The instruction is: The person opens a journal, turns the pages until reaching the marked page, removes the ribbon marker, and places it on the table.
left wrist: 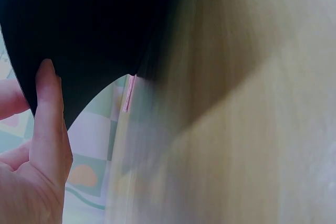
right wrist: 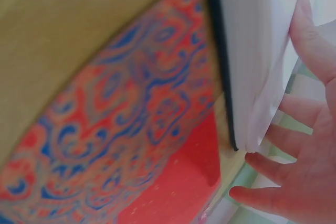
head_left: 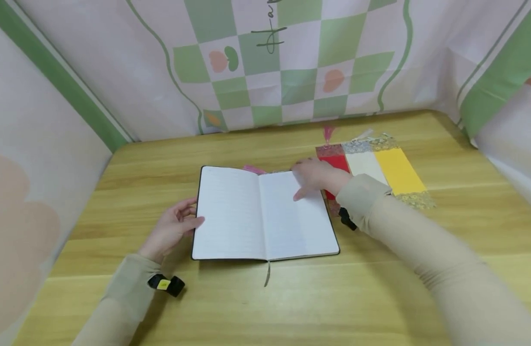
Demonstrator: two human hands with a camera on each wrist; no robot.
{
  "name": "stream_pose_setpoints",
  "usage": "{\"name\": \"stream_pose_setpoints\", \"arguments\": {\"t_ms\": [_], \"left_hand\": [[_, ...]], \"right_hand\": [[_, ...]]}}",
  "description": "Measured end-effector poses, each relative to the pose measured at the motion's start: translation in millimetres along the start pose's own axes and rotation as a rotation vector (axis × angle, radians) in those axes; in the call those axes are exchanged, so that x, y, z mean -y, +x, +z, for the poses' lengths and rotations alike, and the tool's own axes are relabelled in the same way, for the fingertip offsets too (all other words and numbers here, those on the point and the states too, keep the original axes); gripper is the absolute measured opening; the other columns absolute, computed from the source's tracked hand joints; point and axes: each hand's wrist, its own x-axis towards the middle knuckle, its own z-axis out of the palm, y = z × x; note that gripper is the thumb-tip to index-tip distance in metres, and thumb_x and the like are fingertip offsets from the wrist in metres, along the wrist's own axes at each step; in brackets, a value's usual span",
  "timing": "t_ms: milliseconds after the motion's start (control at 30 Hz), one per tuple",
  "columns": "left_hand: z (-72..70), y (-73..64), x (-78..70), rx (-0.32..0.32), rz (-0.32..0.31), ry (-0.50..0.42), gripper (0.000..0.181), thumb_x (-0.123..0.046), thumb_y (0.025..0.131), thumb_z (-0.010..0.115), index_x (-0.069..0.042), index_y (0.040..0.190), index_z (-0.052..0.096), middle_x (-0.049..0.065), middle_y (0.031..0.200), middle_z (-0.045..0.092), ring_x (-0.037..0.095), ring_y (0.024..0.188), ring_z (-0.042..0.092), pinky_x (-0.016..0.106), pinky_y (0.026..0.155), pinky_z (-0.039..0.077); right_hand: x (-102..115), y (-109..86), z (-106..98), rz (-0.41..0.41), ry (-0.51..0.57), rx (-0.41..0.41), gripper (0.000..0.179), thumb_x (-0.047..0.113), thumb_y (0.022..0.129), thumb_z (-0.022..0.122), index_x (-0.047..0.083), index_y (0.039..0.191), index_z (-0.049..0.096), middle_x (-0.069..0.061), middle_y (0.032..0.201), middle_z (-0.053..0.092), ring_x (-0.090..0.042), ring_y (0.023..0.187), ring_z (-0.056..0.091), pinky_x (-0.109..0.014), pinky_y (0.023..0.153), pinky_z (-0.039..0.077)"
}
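An open notebook with pale lined pages and a black cover lies spread on the table. My left hand pinches its left edge, thumb on the page and fingers behind the cover; that side is raised off the table. At the upper right corner my right hand touches the right page, its thumb on the paper and its fingers extended at the page edge. A pink tassel pokes out past the notebook's top edge. A thin ribbon hangs from the spine's bottom.
To the right lie a red bookmark, a white bookmark and a yellow bookmark, side by side, with lacy patterned ends. My right hand and forearm partly cover the red one. A checked cloth hangs behind the wooden table.
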Motion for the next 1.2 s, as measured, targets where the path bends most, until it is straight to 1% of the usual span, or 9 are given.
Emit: {"name": "stream_pose_setpoints", "arguments": {"t_ms": [100, 233, 333, 433, 667, 800, 900, 1000, 1200], "left_hand": [[0.2, -0.6, -1.7, -0.008, 0.0, 0.02, 0.062, -0.001, 0.091, 0.058, 0.002, 0.145, 0.029, 0.0, 0.103, 0.055, 0.004, 0.079, 0.055, 0.019, 0.065, 0.049], [1.0, -1.3, -3.0, -0.009, -0.004, 0.03, 0.062, -0.002, 0.091, 0.059, 0.002, 0.145, 0.029, 0.001, 0.105, 0.055, 0.004, 0.079, 0.054, 0.019, 0.065, 0.048], [1.9, -1.4, -2.8, -0.011, -0.011, 0.028, 0.062, -0.002, 0.091, 0.059, 0.002, 0.145, 0.029, 0.001, 0.105, 0.054, 0.004, 0.079, 0.054, 0.019, 0.064, 0.047], [2.6, -1.0, -3.2, -0.014, -0.014, 0.028, 0.063, -0.002, 0.091, 0.059, 0.001, 0.146, 0.029, 0.001, 0.105, 0.055, 0.004, 0.079, 0.054, 0.019, 0.064, 0.047], [2.2, -1.6, -4.9, -0.018, -0.013, 0.026, 0.062, -0.002, 0.091, 0.058, 0.001, 0.146, 0.029, -0.001, 0.103, 0.055, 0.003, 0.078, 0.054, 0.018, 0.064, 0.048], [1.1, -2.3, -3.9, -0.013, -0.013, 0.014, 0.062, -0.001, 0.091, 0.057, 0.002, 0.146, 0.028, 0.0, 0.104, 0.055, 0.003, 0.079, 0.056, 0.019, 0.065, 0.049], [0.6, -2.0, -2.9, -0.007, -0.017, 0.013, 0.062, -0.001, 0.091, 0.057, 0.001, 0.146, 0.028, 0.003, 0.107, 0.056, 0.003, 0.079, 0.057, 0.019, 0.065, 0.05], [0.4, -1.3, -2.4, -0.007, -0.017, 0.028, 0.063, -0.003, 0.091, 0.059, 0.0, 0.147, 0.028, 0.005, 0.109, 0.054, 0.004, 0.08, 0.056, 0.02, 0.066, 0.05], [0.3, -1.3, -4.6, -0.01, -0.016, 0.041, 0.063, -0.004, 0.091, 0.059, -0.001, 0.147, 0.028, 0.005, 0.11, 0.053, 0.005, 0.08, 0.055, 0.02, 0.066, 0.049]], "right_hand": [[4.7, -2.1, -1.7, 0.008, -0.014, -0.012, 0.085, 0.043, 0.071, 0.08, 0.004, 0.138, 0.046, -0.021, 0.142, 0.042, -0.041, 0.131, 0.033, -0.057, 0.105, 0.033], [11.5, -10.4, -0.7, -0.028, -0.116, -0.079, 0.079, 0.043, 0.072, 0.079, 0.004, 0.135, 0.05, -0.02, 0.14, 0.045, -0.041, 0.131, 0.034, -0.06, 0.106, 0.03], [12.4, -16.4, 3.5, -0.066, -0.168, -0.153, 0.075, 0.043, 0.072, 0.08, 0.005, 0.131, 0.054, -0.019, 0.135, 0.051, -0.039, 0.125, 0.04, -0.056, 0.102, 0.037], [12.0, -22.3, 6.7, -0.083, -0.114, -0.195, 0.07, 0.037, 0.073, 0.08, 0.006, 0.13, 0.055, -0.019, 0.132, 0.053, -0.038, 0.122, 0.045, -0.053, 0.096, 0.044], [6.0, -36.5, 13.5, -0.102, 0.182, -0.235, 0.065, 0.013, 0.077, 0.077, 0.003, 0.135, 0.049, -0.02, 0.135, 0.051, -0.036, 0.125, 0.047, -0.051, 0.1, 0.042], [-2.7, -42.2, 17.2, -0.077, 0.388, -0.243, 0.059, 0.003, 0.08, 0.071, -0.001, 0.134, 0.048, -0.02, 0.126, 0.058, -0.035, 0.114, 0.055, -0.048, 0.095, 0.047], [-7.9, -45.8, 15.6, -0.017, 0.531, -0.217, 0.059, 0.004, 0.082, 0.069, -0.003, 0.136, 0.045, -0.02, 0.118, 0.06, -0.033, 0.104, 0.058, -0.044, 0.086, 0.051], [-11.4, -48.5, 11.6, 0.027, 0.694, -0.18, 0.06, 0.004, 0.085, 0.065, -0.005, 0.139, 0.039, -0.023, 0.121, 0.056, -0.033, 0.105, 0.056, -0.04, 0.084, 0.051], [-11.7, -53.7, 3.8, 0.01, 1.093, -0.103, 0.061, 0.004, 0.091, 0.055, 0.0, 0.145, 0.027, -0.022, 0.126, 0.047, -0.017, 0.093, 0.061, -0.03, 0.076, 0.054]]}}
